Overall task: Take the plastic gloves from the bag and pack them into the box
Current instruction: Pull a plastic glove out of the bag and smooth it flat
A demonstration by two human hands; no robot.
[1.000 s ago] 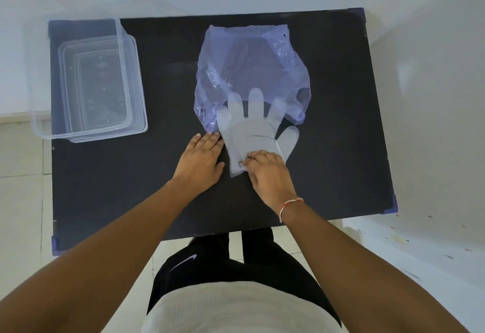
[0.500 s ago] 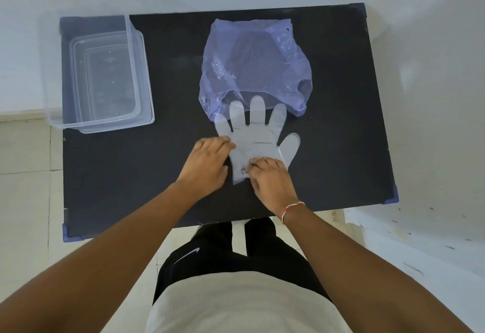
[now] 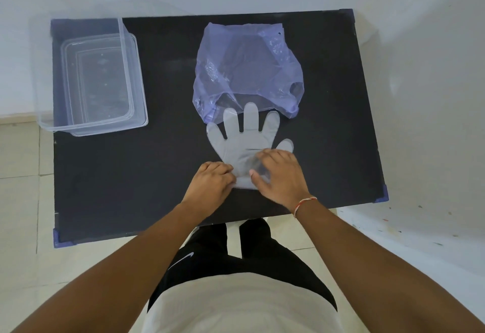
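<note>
A translucent plastic glove (image 3: 244, 136) lies flat on the black table (image 3: 157, 175), fingers pointing away from me. Its fingertips just touch the mouth of the crumpled purple bag (image 3: 246, 70) behind it. My left hand (image 3: 212, 183) is curled at the left side of the cuff and pinches its edge. My right hand (image 3: 280, 175) rests flat on the glove's palm and cuff with its fingers spread, hiding the glove's lower right part. The clear plastic box (image 3: 91, 130) stands open at the table's far left, with what looks like its lid under it.
The table's near edge runs just behind my wrists, with blue corner guards (image 3: 383, 196) at the near corners. A white wall rises behind the table, and tiled floor lies to the left and below.
The glove has slid toward me, almost fully out of the bag's mouth. My right hand has moved forward from the cuff onto the glove's palm and spread its fingers.
</note>
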